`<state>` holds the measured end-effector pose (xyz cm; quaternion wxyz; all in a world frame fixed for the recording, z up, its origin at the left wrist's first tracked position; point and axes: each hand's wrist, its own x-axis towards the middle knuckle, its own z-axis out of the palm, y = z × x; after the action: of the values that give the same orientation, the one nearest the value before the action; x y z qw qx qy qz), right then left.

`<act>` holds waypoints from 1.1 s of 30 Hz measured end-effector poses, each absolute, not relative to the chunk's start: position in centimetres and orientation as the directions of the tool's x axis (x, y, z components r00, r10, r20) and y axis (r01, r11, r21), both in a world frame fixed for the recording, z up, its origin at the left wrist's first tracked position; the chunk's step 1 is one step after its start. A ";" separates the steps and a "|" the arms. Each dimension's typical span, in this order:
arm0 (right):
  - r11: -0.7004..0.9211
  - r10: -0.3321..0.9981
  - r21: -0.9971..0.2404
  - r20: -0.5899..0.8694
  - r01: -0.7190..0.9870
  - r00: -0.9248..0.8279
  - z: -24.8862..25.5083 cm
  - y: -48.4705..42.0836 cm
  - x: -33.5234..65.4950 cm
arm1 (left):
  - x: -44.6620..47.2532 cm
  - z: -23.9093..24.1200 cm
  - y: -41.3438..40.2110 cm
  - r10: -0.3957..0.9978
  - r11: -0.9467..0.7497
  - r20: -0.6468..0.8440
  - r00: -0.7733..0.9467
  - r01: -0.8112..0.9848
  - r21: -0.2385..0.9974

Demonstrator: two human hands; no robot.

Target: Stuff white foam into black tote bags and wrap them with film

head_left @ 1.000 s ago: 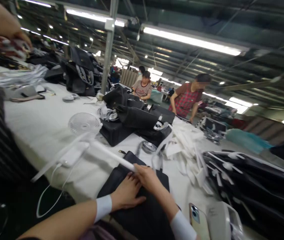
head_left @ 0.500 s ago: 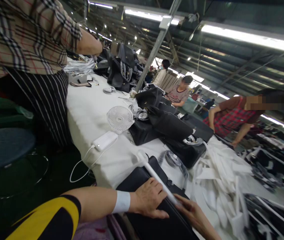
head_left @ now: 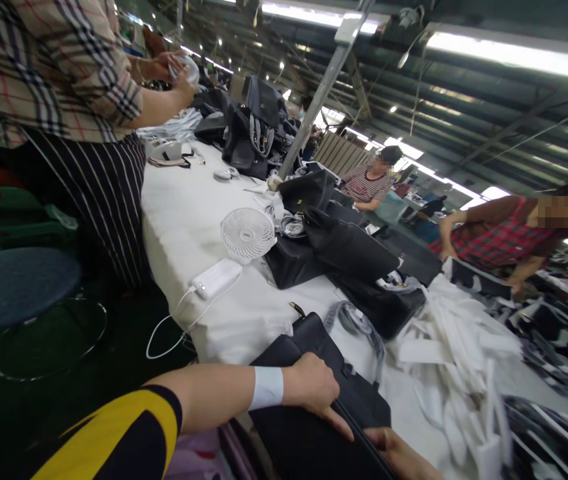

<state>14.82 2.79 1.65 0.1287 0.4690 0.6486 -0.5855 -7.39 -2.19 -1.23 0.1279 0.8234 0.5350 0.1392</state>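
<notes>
A black handbag (head_left: 297, 437) lies across my lap at the table's near edge, its flap folded back to the far side. My left hand (head_left: 317, 387), with a pale band round the wrist, is closed over the bag's top edge. Its fingers dip into the opening and the thumb lies along the near panel. Farther right, my right hand (head_left: 391, 448) grips the same edge, its thumb on top and most of its fingers hidden. Behind the bag lies a plastic-wrapped strap (head_left: 357, 323). A gold-coloured zip end (head_left: 297, 309) sticks up by the flap.
On the white-covered table (head_left: 179, 220) stand a small fan (head_left: 248, 233) and a cabled power bank (head_left: 217, 279). Black bags (head_left: 349, 243) are heaped beyond. White padding strips (head_left: 449, 360) lie at right. One co-worker (head_left: 49, 73) stands at left, another (head_left: 494, 233) at right.
The white tube that lay under my hands over the bag is out of sight. My left fingers have curled into the opening. The co-worker at left now holds up a clear-wrapped item.
</notes>
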 end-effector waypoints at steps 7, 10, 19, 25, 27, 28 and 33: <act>-0.166 0.417 -0.594 -0.765 0.787 -0.490 0.5 3.7 16.4 | -7.9 -2.0 -2.0 0.931 -0.361 0.091 0.353 0.858 0.365; -0.152 0.533 -0.584 -0.728 0.797 -0.432 0.2 3.7 17.1 | -8.0 -2.6 -2.1 0.931 -0.361 0.085 0.355 0.863 0.353; 0.140 0.904 -0.562 -0.264 0.816 -0.336 1.8 -1.5 19.3 | -8.4 -3.5 -2.5 0.961 -0.246 -0.018 0.274 0.888 0.387; 0.207 0.958 -0.383 -0.108 0.900 -0.266 0.1 -3.0 21.4 | -8.3 -3.3 -2.7 0.968 -0.217 -0.040 0.247 0.907 0.360; 0.209 0.968 -0.270 -0.079 0.940 -0.238 -0.7 -3.3 22.7 | -8.2 -3.1 -2.9 0.969 -0.218 -0.031 0.244 0.911 0.351; 0.213 0.971 -0.221 -0.059 0.952 -0.231 -1.1 -3.5 23.3 | -8.1 -3.1 -2.9 0.969 -0.218 -0.030 0.244 0.913 0.346; 0.217 0.975 -0.076 0.061 0.973 -0.213 -1.5 -2.9 26.2 | -8.0 -3.0 -2.8 0.970 -0.225 -0.014 0.243 0.920 0.321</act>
<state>26.19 -2.94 -1.50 -0.0477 0.6257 0.7786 -0.0107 -7.98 -2.83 -3.00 0.1327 0.7770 0.6080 0.0948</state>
